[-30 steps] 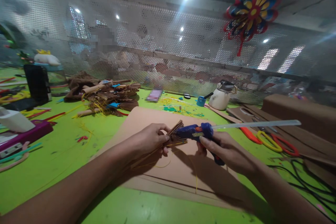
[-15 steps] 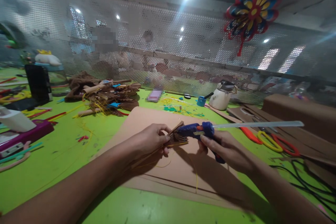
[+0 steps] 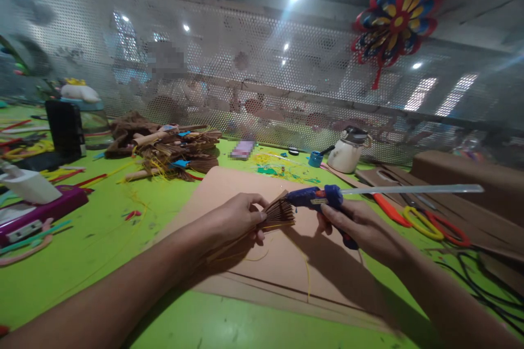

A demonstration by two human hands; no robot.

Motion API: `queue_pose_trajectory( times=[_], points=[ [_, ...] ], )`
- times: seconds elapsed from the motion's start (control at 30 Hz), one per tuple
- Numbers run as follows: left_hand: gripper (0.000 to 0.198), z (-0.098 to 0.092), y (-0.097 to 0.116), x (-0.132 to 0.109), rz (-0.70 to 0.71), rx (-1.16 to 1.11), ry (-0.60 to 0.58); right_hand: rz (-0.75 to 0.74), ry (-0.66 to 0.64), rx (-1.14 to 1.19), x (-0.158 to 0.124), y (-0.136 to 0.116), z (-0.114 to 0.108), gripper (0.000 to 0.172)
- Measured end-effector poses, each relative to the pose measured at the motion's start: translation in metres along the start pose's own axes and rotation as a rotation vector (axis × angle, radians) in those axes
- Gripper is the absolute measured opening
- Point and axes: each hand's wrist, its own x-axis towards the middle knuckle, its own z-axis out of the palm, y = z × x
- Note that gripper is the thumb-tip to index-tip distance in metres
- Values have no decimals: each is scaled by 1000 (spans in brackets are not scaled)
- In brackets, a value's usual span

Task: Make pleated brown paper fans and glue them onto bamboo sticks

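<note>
My left hand (image 3: 235, 218) is closed on a small fan of thin brown sticks (image 3: 278, 214), held just above a sheet of brown cardboard (image 3: 262, 251). My right hand (image 3: 360, 229) grips a blue hot glue gun (image 3: 317, 198). A long clear glue stick (image 3: 413, 190) juts from the gun's back toward the right. The gun's nozzle points left and sits at the upper edge of the stick fan.
On the green table lie a heap of brown stick bundles (image 3: 172, 150), a white kettle (image 3: 347, 150), a small blue cup (image 3: 314, 158), orange and yellow scissors (image 3: 417, 218), black cables (image 3: 470, 278) and a purple case (image 3: 41, 210). A perforated metal screen (image 3: 229, 65) stands behind, with a paper pinwheel (image 3: 395, 16).
The glue gun has lifted slightly and shifted right, so its nozzle now meets the fan's top edge. The fan tilted up a little in my left hand.
</note>
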Motion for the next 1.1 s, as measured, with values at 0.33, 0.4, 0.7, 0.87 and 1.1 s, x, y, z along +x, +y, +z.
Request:
queue_pose_trajectory(
  times=[0.33, 0.4, 0.7, 0.87, 1.1],
  points=[
    [24, 0, 0, 0, -9, 1, 10, 26, 26, 12, 0, 6, -3, 41],
    [23, 0, 1, -1, -9, -12, 16, 29, 23, 6, 1, 5, -3, 42],
    [28, -5, -10, 5, 13, -17, -18, 40, 25, 1, 1, 4, -5, 40],
    [29, -6, -12, 5, 12, -31, -28, 36, 30, -25, -1, 3, -8, 41],
    [28, -7, -6, 3, -2, -25, -47, 52, 163, -84, 3, 12, -10, 38]
  ],
)
